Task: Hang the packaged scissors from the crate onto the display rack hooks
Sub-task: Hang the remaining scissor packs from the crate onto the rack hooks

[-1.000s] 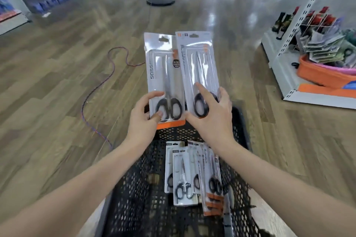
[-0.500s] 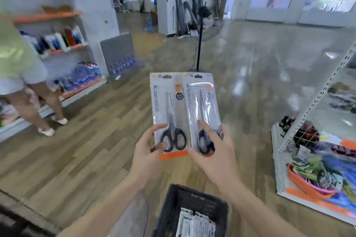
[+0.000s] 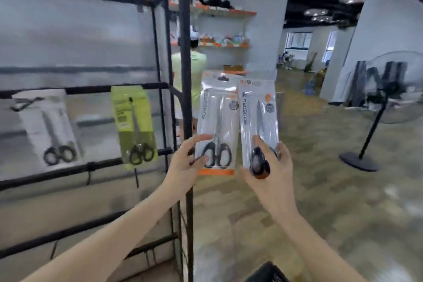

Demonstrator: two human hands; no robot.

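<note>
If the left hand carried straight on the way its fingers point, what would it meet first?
Probably nothing solid: the left hand, gripping a scissors pack, points up and right, past the rack's black post. Depth is unclear.

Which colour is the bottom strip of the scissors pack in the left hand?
Orange, on the scissors pack held by the left hand; head view.

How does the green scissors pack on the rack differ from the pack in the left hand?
The green pack hangs from a rack bar; the left hand holds the left-hand pack in the air, right of the rack post. The green pack has a yellow-green card; the left-hand pack is white and clear with an orange bottom strip. Nothing touches the green pack; fingers grip the left-hand pack's lower corner. Both hold black-handled scissors, handles down.
</note>
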